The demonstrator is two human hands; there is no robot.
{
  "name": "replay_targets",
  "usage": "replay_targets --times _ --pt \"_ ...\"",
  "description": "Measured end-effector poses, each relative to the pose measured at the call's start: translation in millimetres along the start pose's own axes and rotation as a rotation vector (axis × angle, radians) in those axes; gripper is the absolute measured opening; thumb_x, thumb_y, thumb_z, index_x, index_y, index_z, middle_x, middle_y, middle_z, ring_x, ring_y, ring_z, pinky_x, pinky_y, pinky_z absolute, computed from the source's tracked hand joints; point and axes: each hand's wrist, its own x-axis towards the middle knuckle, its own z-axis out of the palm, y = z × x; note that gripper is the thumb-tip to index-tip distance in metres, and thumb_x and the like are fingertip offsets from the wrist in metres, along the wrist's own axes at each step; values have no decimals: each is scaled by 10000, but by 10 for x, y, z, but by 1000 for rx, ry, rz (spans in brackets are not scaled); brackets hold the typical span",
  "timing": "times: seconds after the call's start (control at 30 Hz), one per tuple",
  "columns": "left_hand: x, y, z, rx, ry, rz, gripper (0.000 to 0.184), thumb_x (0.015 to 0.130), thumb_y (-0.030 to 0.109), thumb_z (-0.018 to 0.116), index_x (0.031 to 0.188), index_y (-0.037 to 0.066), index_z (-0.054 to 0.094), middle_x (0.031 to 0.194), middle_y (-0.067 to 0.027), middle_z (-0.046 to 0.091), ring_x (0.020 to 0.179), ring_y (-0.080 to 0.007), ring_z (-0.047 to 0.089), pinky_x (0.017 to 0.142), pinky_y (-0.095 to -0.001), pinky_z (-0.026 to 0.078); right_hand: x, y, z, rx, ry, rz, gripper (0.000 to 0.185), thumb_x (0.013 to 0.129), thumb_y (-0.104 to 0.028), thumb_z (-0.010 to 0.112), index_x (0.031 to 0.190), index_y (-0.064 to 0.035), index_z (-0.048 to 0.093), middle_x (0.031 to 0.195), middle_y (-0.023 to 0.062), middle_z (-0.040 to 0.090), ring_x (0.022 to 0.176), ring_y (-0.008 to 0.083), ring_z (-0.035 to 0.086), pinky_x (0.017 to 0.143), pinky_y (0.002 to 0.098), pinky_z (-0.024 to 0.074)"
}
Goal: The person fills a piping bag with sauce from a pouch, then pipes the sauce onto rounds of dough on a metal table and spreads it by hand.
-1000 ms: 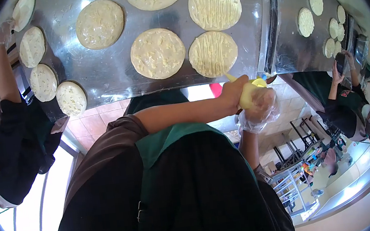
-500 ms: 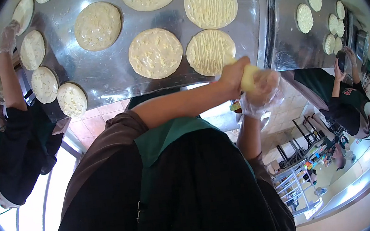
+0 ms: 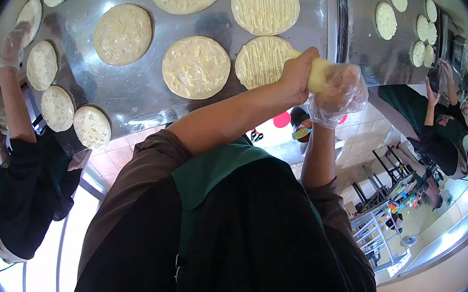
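Well, from over here I can see both my hands closed on the soft yellow bag [image 3: 317,76]. My bare left hand [image 3: 298,74] is wrapped round it near the thin end. My right hand [image 3: 338,91], in a clear glove, is curled round the fat end. I can't tell how hard each one squeezes.

The bag is up over the right edge of the near striped round [image 3: 259,62], which lies flat on the shiny metal table [image 3: 144,90]. I can't see if the tip touches it. The far striped round [image 3: 265,5] is just past it, and a lumpy round [image 3: 196,68] sits beside it on the left.

To make good lines, I think my right hand should push softly and evenly, while my left hand steers. The tip should go just above the top and not poke it. If I squeeze too hard, I could get a big blob; if I go too fast, the line could break. Near the rim I should ease off, so it won't drip on the metal.
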Motion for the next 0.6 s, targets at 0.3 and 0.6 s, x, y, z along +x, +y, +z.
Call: replay_targets --times 0.3,0.6 --pt "-349 -545 -246 77 199 -86 136 802 163 584 733 53 543 702 -39 522 608 -149 541 581 -308 463 -405 -123 -534 103 -192 373 189 852 -209 534 733 -62 543 650 73 527 553 210 496 504 355 380" --pt "-28 -107 41 38 47 50 259 746 192 619 825 -44 548 725 -97 568 599 -190 583 544 -330 480 -5 -35 -139 17 -67 99 211 765 -212 649 749 -89 478 661 68 506 548 250 490 501 362 386"
